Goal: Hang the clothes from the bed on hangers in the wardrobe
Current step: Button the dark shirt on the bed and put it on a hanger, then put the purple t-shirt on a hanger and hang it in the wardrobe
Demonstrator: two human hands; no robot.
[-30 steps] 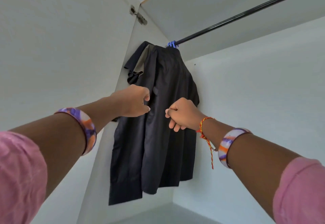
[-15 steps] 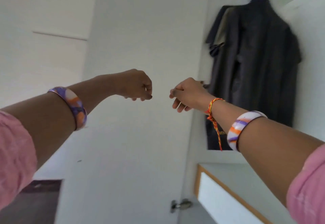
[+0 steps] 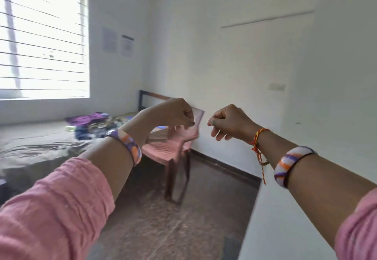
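- Logging what I saw: left hand (image 3: 173, 113) raised at chest height, fingers curled into a fist, nothing in it.
- Right hand (image 3: 230, 121) raised just beside it, apart, fingers loosely curled, nothing visibly held.
- Clothes (image 3: 93, 123) lay heaped on the bed (image 3: 30, 147), well beyond the hands, under the window (image 3: 40, 35).
- Pink chair (image 3: 173, 143) stood beside the bed, behind the left hand.
- I noted a bangle on each forearm.
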